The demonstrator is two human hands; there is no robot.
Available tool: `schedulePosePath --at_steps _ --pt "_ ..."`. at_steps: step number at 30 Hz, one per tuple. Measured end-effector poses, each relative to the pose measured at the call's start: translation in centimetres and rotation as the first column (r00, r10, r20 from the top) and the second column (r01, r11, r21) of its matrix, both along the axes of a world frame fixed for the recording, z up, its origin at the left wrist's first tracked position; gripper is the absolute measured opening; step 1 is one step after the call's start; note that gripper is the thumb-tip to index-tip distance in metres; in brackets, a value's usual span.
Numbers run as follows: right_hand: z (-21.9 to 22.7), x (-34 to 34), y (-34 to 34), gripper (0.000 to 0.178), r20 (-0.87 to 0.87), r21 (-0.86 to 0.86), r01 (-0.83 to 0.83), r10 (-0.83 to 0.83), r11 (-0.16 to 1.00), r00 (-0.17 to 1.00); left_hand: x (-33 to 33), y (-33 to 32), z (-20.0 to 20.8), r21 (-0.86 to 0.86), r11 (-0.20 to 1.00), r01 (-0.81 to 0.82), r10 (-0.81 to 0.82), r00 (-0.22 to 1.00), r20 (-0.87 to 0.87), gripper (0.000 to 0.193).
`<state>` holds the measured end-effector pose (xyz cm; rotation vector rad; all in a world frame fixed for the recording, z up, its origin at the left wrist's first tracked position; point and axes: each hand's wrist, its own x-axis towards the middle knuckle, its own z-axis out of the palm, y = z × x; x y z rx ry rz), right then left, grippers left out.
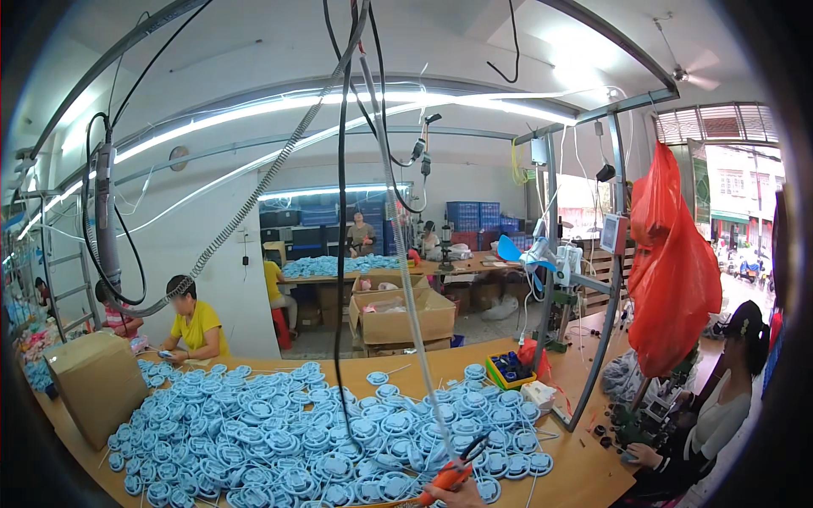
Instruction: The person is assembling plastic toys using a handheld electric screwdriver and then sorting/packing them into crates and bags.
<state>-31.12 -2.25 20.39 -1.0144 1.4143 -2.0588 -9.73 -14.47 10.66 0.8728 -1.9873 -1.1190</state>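
At the bottom edge, my right hand [461, 494] is closed around an orange electric screwdriver [447, 479], judging by its body and cord. Its working end is out of the picture. A pale cord [415, 313] runs from its top up to the overhead frame, and a black loop [476, 447] stands out beside it. Just beyond the hand spreads a large heap of light-blue round plastic parts [254, 423], several with thin white leads. My left hand is not in view.
A cardboard box [95, 385] stands at the left of the wooden table [555, 484]. A yellow tray [511, 372] of dark parts sits right of the heap. A red bag [673, 271] hangs from the metal frame. Co-workers sit at left and right. Black cables [341, 212] dangle overhead.
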Motion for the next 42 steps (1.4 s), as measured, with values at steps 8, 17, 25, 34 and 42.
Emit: schedulePosePath --at_steps 8,17,25,34,42 --pt "15.7 -7.0 3.5 0.042 -0.607 -0.102 0.228 -0.242 0.968 0.757 7.3 2.2 25.6 -0.103 0.876 0.470 -0.460 0.881 0.112 0.019" --pt "40.9 -7.5 1.6 0.024 -0.649 -0.234 0.129 -0.254 0.964 0.717 -0.9 11.7 56.8 -0.994 0.058 0.093 -0.441 0.895 0.058 0.033" --pt "50.0 -6.6 -1.5 0.036 -0.687 -0.345 0.205 -0.395 0.916 0.609 -12.0 13.8 74.2 -0.963 0.180 -0.203 0.260 0.953 -0.153 0.049" --pt "52.0 -6.0 -1.7 0.036 -0.604 -0.428 0.197 -0.441 0.882 0.664 -14.1 13.5 75.9 -0.961 0.277 0.008 0.148 0.988 0.051 0.044" --pt "52.8 -4.9 -1.3 0.037 -0.611 -0.440 0.159 -0.425 0.884 0.668 -14.8 13.8 77.6 -0.999 -0.030 -0.035 0.552 0.833 -0.046 0.060"
